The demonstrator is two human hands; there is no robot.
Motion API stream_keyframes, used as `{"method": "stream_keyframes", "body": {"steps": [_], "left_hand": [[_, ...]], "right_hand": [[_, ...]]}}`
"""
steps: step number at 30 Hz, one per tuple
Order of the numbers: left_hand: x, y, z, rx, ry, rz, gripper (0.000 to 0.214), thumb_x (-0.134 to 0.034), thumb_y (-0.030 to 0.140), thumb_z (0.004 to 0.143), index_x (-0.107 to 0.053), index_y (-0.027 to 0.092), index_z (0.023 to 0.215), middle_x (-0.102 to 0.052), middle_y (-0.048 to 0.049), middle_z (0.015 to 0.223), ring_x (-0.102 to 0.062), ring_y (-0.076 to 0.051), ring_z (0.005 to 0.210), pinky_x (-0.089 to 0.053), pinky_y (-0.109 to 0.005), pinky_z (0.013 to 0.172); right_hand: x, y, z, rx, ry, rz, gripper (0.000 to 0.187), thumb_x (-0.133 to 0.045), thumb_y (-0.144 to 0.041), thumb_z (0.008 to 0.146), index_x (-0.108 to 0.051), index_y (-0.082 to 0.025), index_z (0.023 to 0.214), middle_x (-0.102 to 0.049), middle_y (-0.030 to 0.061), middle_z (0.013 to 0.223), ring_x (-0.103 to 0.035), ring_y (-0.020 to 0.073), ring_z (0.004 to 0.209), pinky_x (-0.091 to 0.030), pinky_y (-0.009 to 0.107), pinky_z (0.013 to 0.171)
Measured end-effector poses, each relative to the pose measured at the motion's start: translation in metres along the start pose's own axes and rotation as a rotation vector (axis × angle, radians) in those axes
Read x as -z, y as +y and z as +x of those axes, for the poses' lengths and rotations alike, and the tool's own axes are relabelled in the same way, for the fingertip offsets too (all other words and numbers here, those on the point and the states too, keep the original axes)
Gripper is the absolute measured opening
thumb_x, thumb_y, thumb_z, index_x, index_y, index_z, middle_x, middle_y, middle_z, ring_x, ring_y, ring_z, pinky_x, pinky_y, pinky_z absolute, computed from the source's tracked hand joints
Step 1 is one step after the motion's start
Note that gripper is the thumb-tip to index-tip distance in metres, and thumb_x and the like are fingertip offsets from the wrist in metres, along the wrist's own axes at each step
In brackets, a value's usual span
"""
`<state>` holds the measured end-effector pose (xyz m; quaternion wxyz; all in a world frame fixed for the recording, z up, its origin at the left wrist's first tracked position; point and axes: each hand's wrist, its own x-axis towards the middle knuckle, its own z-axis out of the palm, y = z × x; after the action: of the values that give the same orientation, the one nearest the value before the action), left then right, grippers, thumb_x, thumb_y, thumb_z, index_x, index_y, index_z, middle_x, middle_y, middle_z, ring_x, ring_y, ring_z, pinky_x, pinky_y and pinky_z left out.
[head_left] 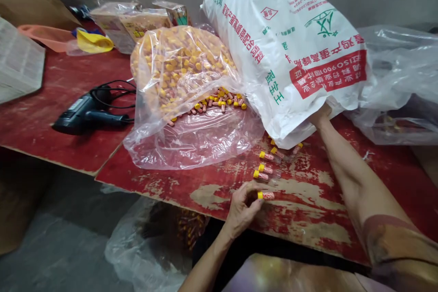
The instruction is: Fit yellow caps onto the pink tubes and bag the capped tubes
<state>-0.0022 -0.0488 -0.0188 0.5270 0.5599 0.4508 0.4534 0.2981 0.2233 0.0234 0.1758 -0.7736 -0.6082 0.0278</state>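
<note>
My left hand point(243, 205) is at the table's front edge, thumb and fingers pinched on the yellow cap of a small clear vial point(268, 195). Red-and-white bits show inside the vial, which points right. Just beyond it lie similar capped vials point(263, 175), several in a loose row leading to the sack. My right hand point(320, 115) reaches into the mouth of a large white woven sack point(273, 23) printed in red and green. Its fingers are hidden by the sack, so what they hold cannot be seen.
A clear plastic bag point(185, 146) full of yellow-capped vials lies left of the sack. Further left are a dark heat gun point(85, 112) with its cord, an orange tray point(48, 36) and wrapped boxes point(143, 23). Another plastic bag point(393, 68) sits at the right.
</note>
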Motion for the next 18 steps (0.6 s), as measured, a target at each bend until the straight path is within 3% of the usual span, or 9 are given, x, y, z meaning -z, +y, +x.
{"method": "stream_keyframes", "body": {"steps": [3,5,7,8,10,12,15,18], "left_hand": [[0.0,-0.004,-0.001,0.023,0.028,-0.085,0.018,-0.063,0.027,0.078,-0.064,0.018,0.093,-0.061,-0.005,0.086,-0.058,-0.016,0.078,-0.046,-0.026,0.071],[-0.001,-0.002,-0.001,0.042,0.052,-0.144,0.016,-0.065,0.028,0.076,-0.064,0.017,0.088,-0.059,-0.0036,0.083,-0.058,-0.015,0.076,-0.047,-0.026,0.071],[-0.004,0.002,0.0,0.113,0.087,-0.239,0.018,-0.067,0.03,0.075,-0.063,0.017,0.087,-0.059,-0.0022,0.08,-0.058,-0.014,0.074,-0.048,-0.026,0.071],[-0.006,0.004,0.0,0.163,0.112,-0.297,0.021,-0.068,0.031,0.074,-0.062,0.017,0.089,-0.06,-0.0017,0.081,-0.059,-0.014,0.073,-0.048,-0.026,0.071],[-0.013,0.008,0.0,0.24,0.173,-0.399,0.029,-0.072,0.032,0.07,-0.061,0.018,0.092,-0.061,-0.001,0.084,-0.06,-0.013,0.073,-0.05,-0.025,0.07],[-0.021,0.012,-0.002,0.269,0.214,-0.454,0.035,-0.076,0.031,0.065,-0.059,0.018,0.093,-0.062,-0.0006,0.087,-0.06,-0.011,0.074,-0.05,-0.024,0.071],[-0.033,0.017,-0.008,0.274,0.222,-0.489,0.035,-0.078,0.03,0.062,-0.059,0.017,0.088,-0.062,0.0003,0.085,-0.06,-0.01,0.073,-0.05,-0.022,0.07],[-0.039,0.021,-0.016,0.274,0.223,-0.501,0.031,-0.079,0.031,0.062,-0.06,0.016,0.083,-0.064,0.0001,0.081,-0.061,-0.012,0.073,-0.05,-0.024,0.072]], "right_hand": [[0.015,0.003,-0.033,-0.07,-0.11,0.182,0.032,-0.047,-0.027,0.086,-0.056,0.004,0.088,-0.06,0.0224,0.088,-0.063,0.0258,0.089,-0.044,0.032,0.073],[0.024,0.005,-0.073,-0.092,-0.16,0.329,0.022,-0.043,-0.023,0.085,-0.053,-0.004,0.088,-0.059,0.0085,0.07,-0.061,0.0151,0.062,-0.047,0.026,0.059],[0.031,0.006,-0.126,-0.105,-0.184,0.533,0.015,-0.042,-0.021,0.08,-0.049,-0.012,0.091,-0.055,0.0016,0.066,-0.054,0.0114,0.05,-0.048,0.025,0.05],[0.033,0.005,-0.154,-0.098,-0.207,0.625,0.014,-0.043,-0.022,0.078,-0.048,-0.015,0.089,-0.056,0.0004,0.068,-0.053,0.0109,0.049,-0.049,0.025,0.049],[0.034,0.0,-0.21,-0.11,-0.286,1.057,0.017,-0.054,-0.026,0.071,-0.049,-0.019,0.085,-0.058,0.0014,0.074,-0.055,0.012,0.051,-0.05,0.027,0.049],[0.031,-0.01,-0.256,-0.151,-0.359,1.247,0.026,-0.063,-0.028,0.066,-0.049,-0.021,0.085,-0.061,0.0019,0.083,-0.061,0.0148,0.059,-0.053,0.03,0.057],[0.026,-0.025,-0.298,-0.205,-0.39,1.343,0.039,-0.069,-0.032,0.064,-0.047,-0.023,0.094,-0.062,0.0008,0.086,-0.064,0.0171,0.065,-0.054,0.032,0.063],[0.025,-0.036,-0.313,-0.166,-0.381,1.288,0.043,-0.071,-0.039,0.066,-0.048,-0.024,0.099,-0.063,0.0016,0.087,-0.063,0.0169,0.066,-0.053,0.03,0.06]]}}
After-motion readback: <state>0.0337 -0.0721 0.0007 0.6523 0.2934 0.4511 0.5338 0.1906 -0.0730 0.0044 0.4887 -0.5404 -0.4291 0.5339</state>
